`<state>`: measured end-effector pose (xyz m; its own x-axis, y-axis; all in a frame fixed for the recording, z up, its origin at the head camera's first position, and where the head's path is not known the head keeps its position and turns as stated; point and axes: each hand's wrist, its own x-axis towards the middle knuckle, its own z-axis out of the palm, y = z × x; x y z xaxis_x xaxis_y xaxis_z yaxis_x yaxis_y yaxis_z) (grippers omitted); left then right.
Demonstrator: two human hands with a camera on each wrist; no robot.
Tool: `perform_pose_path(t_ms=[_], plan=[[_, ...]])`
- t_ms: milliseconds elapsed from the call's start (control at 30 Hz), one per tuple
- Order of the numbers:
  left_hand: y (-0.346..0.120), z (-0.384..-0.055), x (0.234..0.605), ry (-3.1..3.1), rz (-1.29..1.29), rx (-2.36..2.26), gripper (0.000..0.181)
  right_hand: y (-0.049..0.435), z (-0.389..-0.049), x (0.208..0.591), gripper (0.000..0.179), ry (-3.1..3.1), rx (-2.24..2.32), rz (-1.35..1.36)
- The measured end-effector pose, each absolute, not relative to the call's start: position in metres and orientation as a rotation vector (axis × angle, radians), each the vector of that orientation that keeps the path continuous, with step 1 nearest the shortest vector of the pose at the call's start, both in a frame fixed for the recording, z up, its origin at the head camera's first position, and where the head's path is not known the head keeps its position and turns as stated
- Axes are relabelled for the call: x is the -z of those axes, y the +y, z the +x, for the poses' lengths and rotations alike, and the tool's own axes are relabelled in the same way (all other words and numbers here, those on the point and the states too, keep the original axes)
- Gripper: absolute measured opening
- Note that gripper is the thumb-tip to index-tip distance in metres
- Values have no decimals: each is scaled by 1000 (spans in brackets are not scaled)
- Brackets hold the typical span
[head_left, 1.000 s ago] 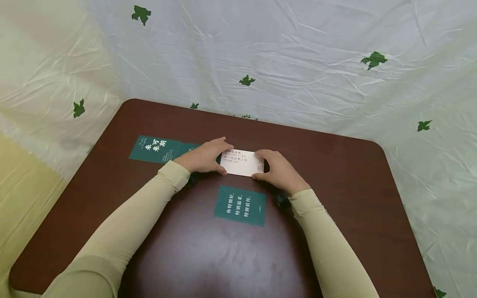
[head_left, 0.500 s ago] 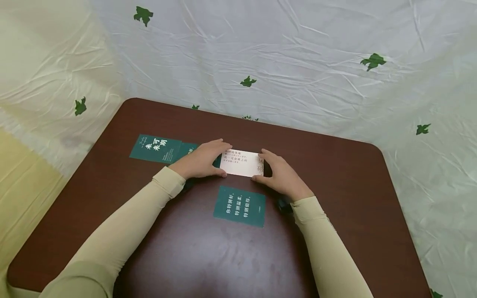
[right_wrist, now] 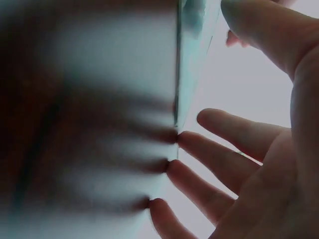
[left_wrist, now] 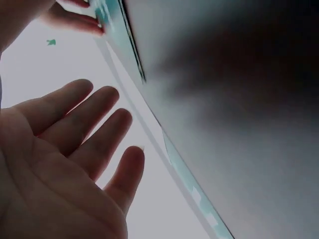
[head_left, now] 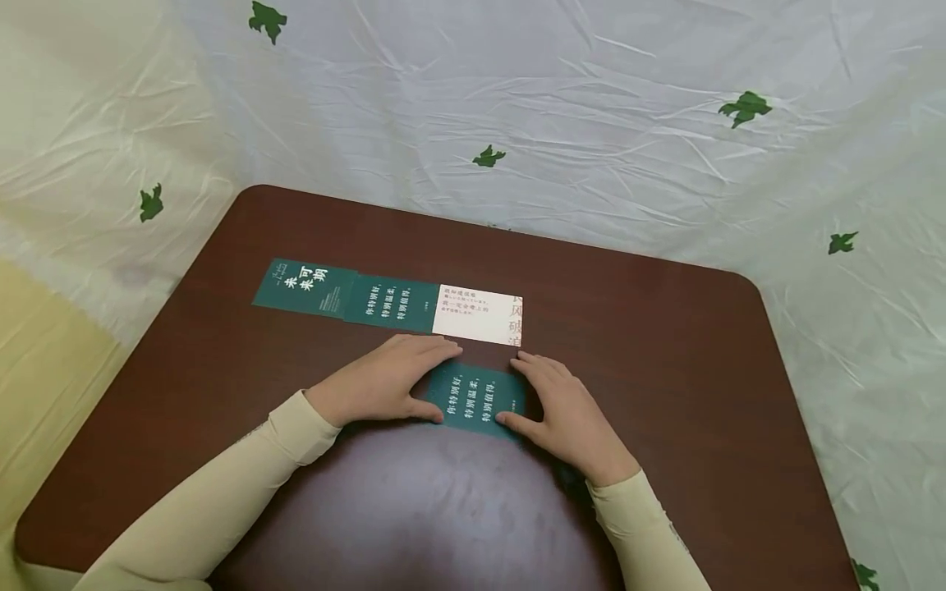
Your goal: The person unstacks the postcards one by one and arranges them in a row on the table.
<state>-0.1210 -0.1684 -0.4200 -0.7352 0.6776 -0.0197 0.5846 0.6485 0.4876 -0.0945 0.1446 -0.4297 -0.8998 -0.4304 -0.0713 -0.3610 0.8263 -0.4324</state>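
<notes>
A green card with white writing (head_left: 473, 392) lies on the table between my hands. My left hand (head_left: 384, 384) is at its left side, thumb tip by the near left corner and fingers above the far left one. My right hand (head_left: 567, 417) spans its right side, the thumb over the card. In the right wrist view several fingertips (right_wrist: 172, 167) touch the tabletop. The left fingers (left_wrist: 104, 134) are spread and relaxed in the left wrist view. Just beyond lies a white card (head_left: 479, 316), beside a green card (head_left: 388, 302) and another green card (head_left: 303, 287), forming a row.
The dark brown table (head_left: 665, 361) has rounded corners and a glossy patch near its front. Behind it and at the sides hangs a pale, wrinkled cloth (head_left: 591, 148) with green bird shapes.
Both hands have left the white card and moved back toward me, to the nearer green card. The white card stays at the right end of the row, and the middle green card is now uncovered.
</notes>
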Motion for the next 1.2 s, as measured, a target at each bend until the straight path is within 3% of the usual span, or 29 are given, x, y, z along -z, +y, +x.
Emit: perform_pose_path(t_ms=[400,767,1200], plan=[[-167,-113,418,2613,963,-647,96,138,-74,422,102,2831,621,-612],[-164,-111,418,2574,935,-691,90,140,-73,422,88,2858,641,-619],[-156,-119,416,2550,917,-731,91,146,-76,418,86,2843,662,-577]])
